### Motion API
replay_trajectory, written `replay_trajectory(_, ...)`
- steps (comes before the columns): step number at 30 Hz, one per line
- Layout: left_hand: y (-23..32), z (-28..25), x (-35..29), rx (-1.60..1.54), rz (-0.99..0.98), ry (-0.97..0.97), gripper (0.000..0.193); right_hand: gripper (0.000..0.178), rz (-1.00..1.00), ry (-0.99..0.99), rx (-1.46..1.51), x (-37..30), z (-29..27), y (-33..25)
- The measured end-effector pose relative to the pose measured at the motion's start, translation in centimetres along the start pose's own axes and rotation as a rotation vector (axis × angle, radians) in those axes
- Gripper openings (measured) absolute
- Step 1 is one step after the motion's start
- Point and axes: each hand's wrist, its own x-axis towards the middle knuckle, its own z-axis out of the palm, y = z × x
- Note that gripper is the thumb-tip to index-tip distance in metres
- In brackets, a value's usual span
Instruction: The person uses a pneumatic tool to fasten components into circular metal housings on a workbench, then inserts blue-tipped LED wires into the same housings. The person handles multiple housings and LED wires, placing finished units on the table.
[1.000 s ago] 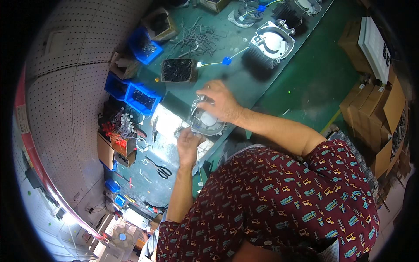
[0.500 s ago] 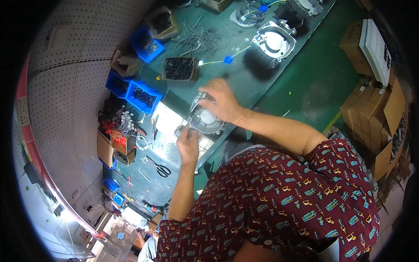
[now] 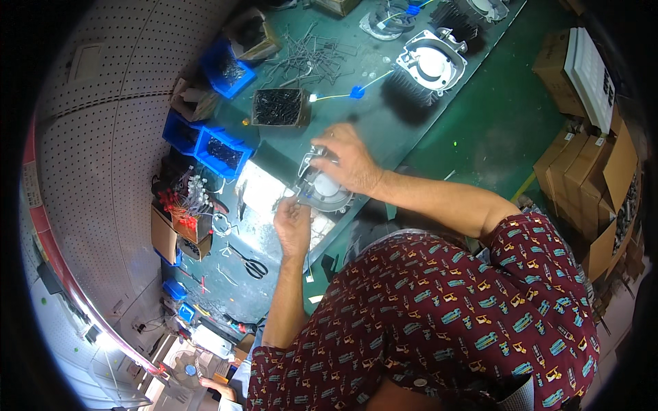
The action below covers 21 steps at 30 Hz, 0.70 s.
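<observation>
A round grey metal housing with a pale disc in its middle lies on the bench in front of me. My right hand is closed over its far side, fingers curled on the rim near a raised metal bracket. At the near left edge of the housing, my left hand is closed in a pinch. Whatever those fingers hold is too small to make out. Under and beside the housing is a bright, shiny sheet on the bench top.
A box of black screws, blue bins and a pile of bent rods stand to the left and beyond. Black-handled scissors lie near my left arm. Finned housings sit far right; cartons stand across the green floor.
My left hand has shifted slightly to the left, its fingers still at the housing's edge. The right hand keeps its grip. At lower left, another person's arm has moved.
</observation>
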Motion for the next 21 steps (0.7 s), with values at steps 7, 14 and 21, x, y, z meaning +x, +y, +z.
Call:
replay_trajectory(7, 0.7, 0.6, 0.3, 0.183, 0.023, 0.032, 0.014, 0.039, -0.002, 0.010, -0.013, 0.0, 0.1, -0.2)
replay_trajectory(14, 2.0, 0.6, -0.3, 0.152, 0.020, 0.014, 0.024, 0.040, 0.002, 0.000, 0.000, 0.0, 0.1, -0.2)
replay_trajectory(21, 2.4, 0.0, -0.2, 0.528, 0.224, -0.006, 0.031, 0.039, 0.004, -0.009, -0.005, 0.1, 0.1, -0.1)
